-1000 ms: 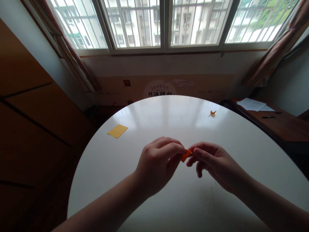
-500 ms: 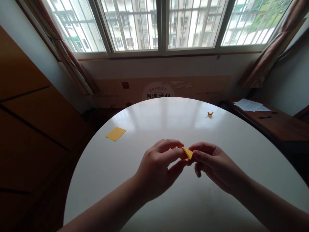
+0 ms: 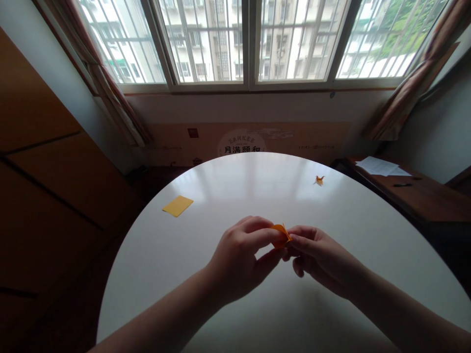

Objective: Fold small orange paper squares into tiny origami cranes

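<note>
A small folded piece of orange-yellow paper (image 3: 281, 236) is held between my two hands above the white round table (image 3: 228, 182). My left hand (image 3: 245, 255) grips its left side, fingers over the top and thumb below. At the paper's right edge, my right hand (image 3: 318, 255) pinches it with thumb and fingertips. Part of the paper is hidden behind the fingers, and its layers stand slightly apart. A flat yellow paper sheet (image 3: 178, 206) lies on the table to the left. Toward the far right of the table sits a small orange folded-paper figure (image 3: 319, 180), perhaps a bird.
Beyond the table stand a printed board (image 3: 206, 139) and a barred window with curtains (image 3: 408, 110) at its sides. A brown desk (image 3: 437, 201) on the right carries white papers (image 3: 382, 165) and a dark pen (image 3: 402, 185). A wooden cabinet (image 3: 47, 196) is on the left.
The folded paper has turned and its layers have spread a little between my fingers. My right hand has shifted slightly left and down. The whole view has tilted up slightly.
</note>
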Demonstrator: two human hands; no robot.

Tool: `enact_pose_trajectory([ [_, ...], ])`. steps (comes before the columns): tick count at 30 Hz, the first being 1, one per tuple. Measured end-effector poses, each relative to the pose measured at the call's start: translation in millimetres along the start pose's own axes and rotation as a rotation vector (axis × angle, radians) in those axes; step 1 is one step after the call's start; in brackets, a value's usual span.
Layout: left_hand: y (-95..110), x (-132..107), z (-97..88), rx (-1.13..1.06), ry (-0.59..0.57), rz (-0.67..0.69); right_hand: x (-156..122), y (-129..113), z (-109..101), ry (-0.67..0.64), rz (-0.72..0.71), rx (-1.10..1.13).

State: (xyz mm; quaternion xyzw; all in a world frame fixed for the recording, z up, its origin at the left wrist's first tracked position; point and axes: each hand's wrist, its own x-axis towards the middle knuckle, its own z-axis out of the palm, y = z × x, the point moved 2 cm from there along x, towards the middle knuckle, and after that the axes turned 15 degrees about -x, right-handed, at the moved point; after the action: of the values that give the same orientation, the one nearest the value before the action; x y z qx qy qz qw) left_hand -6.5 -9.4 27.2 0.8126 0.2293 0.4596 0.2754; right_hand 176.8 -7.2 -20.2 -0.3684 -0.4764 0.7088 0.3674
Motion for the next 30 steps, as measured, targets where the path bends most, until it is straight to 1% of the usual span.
enact_pose_trajectory([
  [5, 1.4, -0.6, 0.3, -0.039, -0.024, -0.015, 0.9, -2.1, -0.4, 0.015, -0.015, -0.019],
  [11, 2.5, 1.4, 0.3, -0.070, 0.009, -0.002, -1.0, -2.9, 3.1, 0.054, 0.005, -0.009],
  [13, 2.8, 1.7, 0.6, -0.075, 0.009, 0.008, -1.9, -2.5, 2.5, 0.047, -0.003, -0.006],
  [17, 2.8, 1.3, 0.0, -0.089, -0.028, 0.000, -2.2, -0.7, 0.7, -0.014, -0.025, 0.005],
  [21, 2.0, 1.5, -1.2, -0.121, -0.074, -0.049, -0.7, 0.5, 0.5, -0.002, -0.022, 0.007],
  [26, -2.7, 0.9, 1.1, -0.176, -0.009, -0.115, 1.0, -1.5, 3.6, 0.062, -0.017, -0.030],
  [30, -7.9, -1.2, 4.3, -0.232, 0.081, -0.186, 1.2, -2.0, 4.7, 0.141, -0.032, -0.098],
])
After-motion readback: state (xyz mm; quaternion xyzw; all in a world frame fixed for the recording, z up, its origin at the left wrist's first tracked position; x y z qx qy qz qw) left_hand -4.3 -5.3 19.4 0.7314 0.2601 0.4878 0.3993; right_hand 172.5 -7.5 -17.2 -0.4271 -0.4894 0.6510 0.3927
